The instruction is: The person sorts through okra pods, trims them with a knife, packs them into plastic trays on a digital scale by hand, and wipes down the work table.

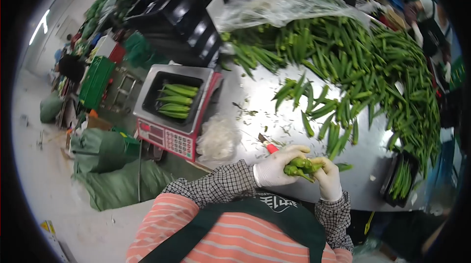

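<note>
My left hand [279, 167], in a white glove, is closed around a small bunch of green okra [301, 166]. A knife with a red handle [271, 148] sticks out beside its fingers, its short blade pointing up and left. My right hand [328, 179], also gloved, has its fingers closed on the right side of the same bunch. Both hands are above the near edge of the metal table [255, 111]. Loose okra [333, 138] lies just beyond them, and a large pile [348, 52] covers the table's far and right parts.
A red scale [171, 138] at the left bears a black tray of okra [177, 101]. Beside it lies a clump of clear plastic [218, 138]. A black crate [176, 22] stands behind. Another okra tray [400, 179] is at the right. A co-worker [431, 17] is at the far right.
</note>
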Action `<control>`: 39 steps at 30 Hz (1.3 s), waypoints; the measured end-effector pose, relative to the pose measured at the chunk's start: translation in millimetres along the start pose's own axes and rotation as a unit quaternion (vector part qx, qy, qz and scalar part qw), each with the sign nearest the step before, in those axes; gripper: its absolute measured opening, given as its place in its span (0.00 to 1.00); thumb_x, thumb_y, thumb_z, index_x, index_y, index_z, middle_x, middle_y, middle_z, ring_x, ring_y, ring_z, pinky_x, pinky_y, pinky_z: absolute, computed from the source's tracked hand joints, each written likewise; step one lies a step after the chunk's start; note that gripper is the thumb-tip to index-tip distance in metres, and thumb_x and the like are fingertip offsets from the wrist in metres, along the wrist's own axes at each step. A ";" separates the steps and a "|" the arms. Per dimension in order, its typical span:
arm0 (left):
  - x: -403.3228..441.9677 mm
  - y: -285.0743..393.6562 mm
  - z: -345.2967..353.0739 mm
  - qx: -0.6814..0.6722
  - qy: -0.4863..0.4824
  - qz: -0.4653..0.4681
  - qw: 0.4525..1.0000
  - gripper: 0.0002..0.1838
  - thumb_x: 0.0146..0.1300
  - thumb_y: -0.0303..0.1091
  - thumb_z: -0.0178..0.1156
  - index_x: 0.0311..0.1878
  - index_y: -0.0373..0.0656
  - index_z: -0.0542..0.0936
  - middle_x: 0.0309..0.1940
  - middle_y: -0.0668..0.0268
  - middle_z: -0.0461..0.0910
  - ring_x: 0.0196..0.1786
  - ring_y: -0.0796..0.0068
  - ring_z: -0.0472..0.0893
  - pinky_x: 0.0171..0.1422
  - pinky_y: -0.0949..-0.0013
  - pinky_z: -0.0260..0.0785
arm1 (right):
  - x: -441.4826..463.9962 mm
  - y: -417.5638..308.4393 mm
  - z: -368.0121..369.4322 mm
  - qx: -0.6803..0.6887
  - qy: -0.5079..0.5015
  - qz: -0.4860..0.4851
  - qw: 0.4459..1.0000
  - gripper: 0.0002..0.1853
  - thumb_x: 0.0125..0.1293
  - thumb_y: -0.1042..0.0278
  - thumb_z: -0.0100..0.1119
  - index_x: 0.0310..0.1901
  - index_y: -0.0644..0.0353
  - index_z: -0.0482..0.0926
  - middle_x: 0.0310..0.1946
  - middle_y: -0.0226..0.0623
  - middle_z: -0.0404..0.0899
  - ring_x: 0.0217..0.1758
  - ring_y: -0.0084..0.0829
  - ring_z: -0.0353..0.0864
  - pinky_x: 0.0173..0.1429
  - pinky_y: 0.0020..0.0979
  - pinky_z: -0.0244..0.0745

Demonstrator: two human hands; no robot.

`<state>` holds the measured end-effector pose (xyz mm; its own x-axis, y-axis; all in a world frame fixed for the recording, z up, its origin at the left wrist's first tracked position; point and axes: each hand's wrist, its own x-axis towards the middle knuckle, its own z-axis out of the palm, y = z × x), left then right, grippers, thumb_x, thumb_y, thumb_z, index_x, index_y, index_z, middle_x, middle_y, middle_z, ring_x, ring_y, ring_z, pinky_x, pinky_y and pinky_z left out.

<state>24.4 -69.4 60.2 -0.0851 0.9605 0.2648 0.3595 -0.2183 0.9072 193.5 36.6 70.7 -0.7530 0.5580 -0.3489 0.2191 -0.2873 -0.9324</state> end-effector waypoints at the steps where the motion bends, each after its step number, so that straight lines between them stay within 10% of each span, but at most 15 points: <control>1: -6.0 3.3 -5.8 -0.057 -0.008 -0.053 0.997 0.25 0.49 0.22 0.63 0.53 0.41 0.70 0.48 0.61 0.74 0.53 0.69 0.74 0.57 0.68 0.67 | 2.9 -3.1 7.3 0.007 -0.009 0.003 1.000 0.11 0.62 0.72 0.54 0.44 0.67 0.76 0.27 0.31 0.76 0.29 0.17 0.72 0.33 0.20 0.68; 7: -38.5 33.2 -61.0 -0.108 0.012 -0.172 0.979 0.24 0.52 0.23 0.62 0.54 0.40 0.70 0.45 0.62 0.76 0.49 0.75 0.76 0.54 0.71 0.69 | 18.5 -14.9 49.1 0.045 -0.114 -0.041 0.992 0.14 0.65 0.67 0.54 0.48 0.68 0.74 0.30 0.33 0.77 0.31 0.18 0.72 0.37 0.20 0.68; 12: -65.0 68.5 -172.7 0.124 0.109 -0.007 0.986 0.27 0.45 0.17 0.62 0.53 0.40 0.71 0.47 0.59 0.76 0.50 0.68 0.77 0.55 0.69 0.69 | 24.4 -22.2 66.6 -0.019 -0.033 -0.050 0.998 0.15 0.65 0.69 0.54 0.51 0.68 0.73 0.34 0.34 0.77 0.30 0.19 0.72 0.39 0.21 0.68; 19: -77.9 67.1 -325.6 0.518 0.206 0.035 0.830 0.23 0.39 0.23 0.66 0.44 0.41 0.74 0.37 0.58 0.76 0.43 0.57 0.76 0.47 0.61 0.70 | 6.4 7.8 38.1 -0.087 0.048 0.021 0.995 0.14 0.64 0.71 0.52 0.49 0.68 0.74 0.33 0.32 0.77 0.29 0.19 0.72 0.37 0.20 0.68; 28: -77.0 -14.9 -330.7 0.507 -0.036 -0.109 0.854 0.22 0.48 0.28 0.63 0.50 0.40 0.75 0.45 0.56 0.77 0.51 0.57 0.76 0.57 0.62 0.67 | 3.9 19.6 43.5 -0.132 0.064 0.011 0.989 0.13 0.64 0.71 0.53 0.47 0.69 0.75 0.33 0.32 0.77 0.29 0.20 0.72 0.36 0.21 0.69; 30: -82.1 -26.7 -334.1 0.536 -0.042 -0.045 0.842 0.21 0.52 0.30 0.62 0.51 0.42 0.75 0.46 0.55 0.78 0.51 0.58 0.76 0.57 0.62 0.67 | 6.2 16.2 48.1 -0.135 0.065 0.014 0.989 0.13 0.63 0.71 0.54 0.47 0.69 0.75 0.33 0.33 0.77 0.29 0.20 0.73 0.36 0.21 0.70; 34: -77.3 5.6 -344.5 0.419 -0.004 -0.218 0.882 0.17 0.53 0.29 0.63 0.49 0.43 0.77 0.40 0.57 0.78 0.48 0.57 0.76 0.56 0.62 0.67 | 9.1 13.7 55.7 -0.165 0.050 0.011 0.985 0.13 0.64 0.71 0.54 0.47 0.69 0.75 0.32 0.33 0.77 0.30 0.20 0.74 0.37 0.21 0.71; 39: -93.3 41.5 -375.3 0.394 0.113 -0.130 0.903 0.16 0.55 0.23 0.60 0.49 0.40 0.77 0.41 0.61 0.81 0.43 0.71 0.80 0.51 0.71 0.71 | 11.4 13.9 58.2 -0.182 0.034 0.020 0.983 0.14 0.64 0.70 0.54 0.48 0.69 0.75 0.32 0.34 0.78 0.30 0.20 0.75 0.37 0.21 0.71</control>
<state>-301.5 -232.7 195.7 -0.4172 0.8828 0.2159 0.8420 0.2861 0.4573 151.9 -6.3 59.3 -0.6987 0.6059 -0.3803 0.4646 -0.0199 -0.8853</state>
